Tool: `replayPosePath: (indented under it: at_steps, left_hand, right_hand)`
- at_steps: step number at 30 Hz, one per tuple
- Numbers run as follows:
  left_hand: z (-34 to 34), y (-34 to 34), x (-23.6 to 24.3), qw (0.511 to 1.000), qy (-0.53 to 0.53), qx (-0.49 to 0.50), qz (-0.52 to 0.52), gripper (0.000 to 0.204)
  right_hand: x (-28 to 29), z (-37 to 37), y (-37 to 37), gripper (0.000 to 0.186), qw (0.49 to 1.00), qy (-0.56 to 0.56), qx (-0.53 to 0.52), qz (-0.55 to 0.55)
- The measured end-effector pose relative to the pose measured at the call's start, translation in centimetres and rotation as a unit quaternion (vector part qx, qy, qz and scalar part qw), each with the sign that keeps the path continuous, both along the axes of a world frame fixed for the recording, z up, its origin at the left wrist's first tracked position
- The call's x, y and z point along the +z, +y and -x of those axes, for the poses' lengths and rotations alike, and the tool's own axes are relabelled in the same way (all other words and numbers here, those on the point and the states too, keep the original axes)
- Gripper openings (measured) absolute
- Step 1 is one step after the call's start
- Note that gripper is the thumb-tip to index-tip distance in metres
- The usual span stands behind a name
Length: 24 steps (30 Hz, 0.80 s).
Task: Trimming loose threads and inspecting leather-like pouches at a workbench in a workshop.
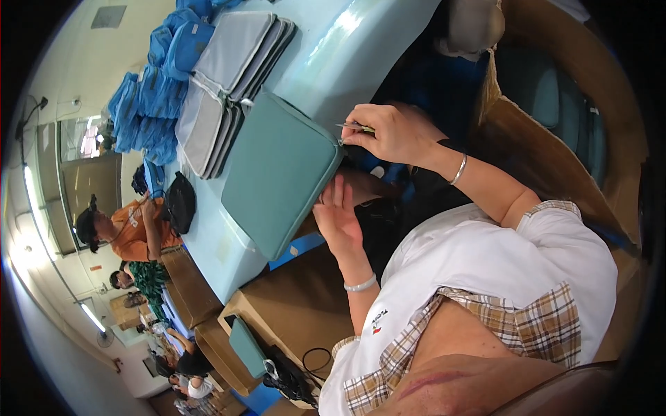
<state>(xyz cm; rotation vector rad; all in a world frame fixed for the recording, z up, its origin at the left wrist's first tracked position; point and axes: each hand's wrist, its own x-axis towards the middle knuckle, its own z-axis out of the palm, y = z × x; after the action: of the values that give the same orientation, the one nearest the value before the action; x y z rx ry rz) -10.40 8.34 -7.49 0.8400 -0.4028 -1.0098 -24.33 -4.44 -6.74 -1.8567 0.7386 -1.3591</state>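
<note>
A teal zippered sleeve case point(277, 173) lies at the near edge of the light blue table, partly overhanging it. My right hand point(388, 132) is closed on a small pointed metal tool, which looks like thread snips point(359, 127), beside the case's right corner. At that corner is a small zipper end. My left hand point(338, 215) is open, palm up with fingers stretched along the near edge of the case; its fingertips touch or nearly touch the edge.
Stacked grey flat cases point(232, 52) lie beyond the teal one, with blue plastic-wrapped bundles point(156, 104) behind. A cardboard box point(548, 132) holding teal cases stands at the right. Another teal case point(248, 347) lies on cardboard at lower left. A person in orange point(135, 225) stands by a black pouch point(182, 203).
</note>
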Motion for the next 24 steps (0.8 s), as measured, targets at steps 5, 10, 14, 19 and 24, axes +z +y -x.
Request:
replayPosePath:
  at_steps: [5,10,14,19,24]
  left_hand:
    - [-1.4,-1.9,-1.5,1.0,-0.001,0.004,0.014,0.033]
    - [-0.7,0.6,-1.5,0.998,-0.065,-0.007,0.022,0.032]
    - [-2.3,3.6,-1.9,0.992,-0.114,-0.013,0.045,0.039]
    - [-3.3,2.3,0.1,0.99,-0.009,0.129,0.062,0.037]
    - [-6.6,3.2,-6.1,0.97,0.059,-0.07,0.225,0.035]
  right_hand:
    - [-1.0,0.1,0.7,0.014,1.0,-0.005,0.013,0.007]
    - [-0.9,-0.3,-1.5,0.014,0.996,0.032,-0.069,0.05]
    - [-0.7,0.0,-5.5,0.016,0.983,-0.006,-0.169,0.076]
    - [-0.2,-0.4,-4.5,0.015,0.995,-0.07,-0.072,0.018]
    - [0.8,-1.4,-2.6,0.016,0.994,-0.1,-0.031,0.02]
